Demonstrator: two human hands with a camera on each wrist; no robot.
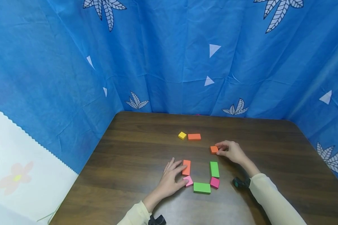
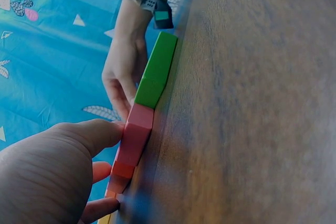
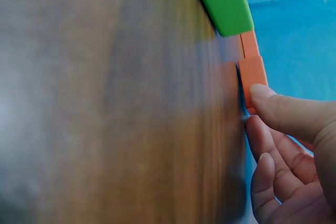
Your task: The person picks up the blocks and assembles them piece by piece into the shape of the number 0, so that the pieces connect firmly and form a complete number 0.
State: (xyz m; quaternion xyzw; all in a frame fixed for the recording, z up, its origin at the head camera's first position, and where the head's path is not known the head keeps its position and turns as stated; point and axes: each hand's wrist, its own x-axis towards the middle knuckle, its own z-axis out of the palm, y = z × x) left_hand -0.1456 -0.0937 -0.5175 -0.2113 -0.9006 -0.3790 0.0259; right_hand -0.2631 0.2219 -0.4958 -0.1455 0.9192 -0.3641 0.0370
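Observation:
My right hand (image 1: 231, 151) pinches a small orange block (image 1: 214, 150) between thumb and fingers; the right wrist view shows the thumb on its face (image 3: 253, 77). My left hand (image 1: 170, 179) rests beside a row of blocks. Its thumb touches a small pink block (image 1: 188, 181), and its fingertips reach a longer orange block (image 1: 186, 167) just beyond. A green block (image 1: 202, 188) lies at the near side. To its right sit a magenta block (image 1: 215, 182) and another green block (image 1: 214, 169). Together these blocks form a U shape whose far side lacks a block.
Farther back on the wooden table (image 1: 135, 140) lie a yellow block (image 1: 182, 135) and an orange rectangular block (image 1: 194, 137), close together. A blue patterned curtain (image 1: 169, 62) hangs behind the table's far edge. At the left is a white cloth (image 1: 22, 162).

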